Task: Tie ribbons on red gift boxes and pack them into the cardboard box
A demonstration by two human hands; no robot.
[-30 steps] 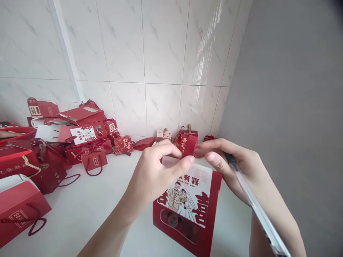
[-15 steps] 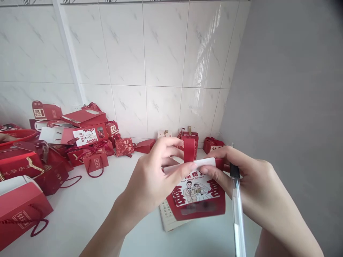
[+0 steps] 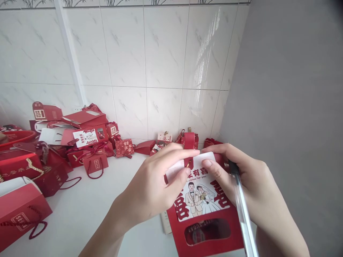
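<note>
A red gift box (image 3: 175,235) with a bride-and-groom card (image 3: 197,200) and a dark oval window (image 3: 207,231) is tilted up between my hands. My left hand (image 3: 158,182) is closed at its top, thumb and fingers around the red ribbon strap (image 3: 189,140); a small gold piece (image 3: 189,162) shows between them. With thumb in front and fingers behind, my right hand (image 3: 241,175) grips the box's upper right edge. A clear pen with a black cap end (image 3: 242,214) is tucked between that hand's fingers, pointing down. Partly hidden behind the box lies a booklet (image 3: 166,223).
At left a heap of red gift boxes (image 3: 85,119) covers the white table (image 3: 131,221), beside a red basket (image 3: 18,139) with part of another hand at it. More small boxes (image 3: 163,141) stand along the tiled wall (image 3: 166,64). A grey wall (image 3: 292,89) rises at right.
The box has tipped so its front and window face me more fully. My left fingers have straightened across the strap and the thumb has dropped lower. The pen has swung slightly rightward at its lower end.
</note>
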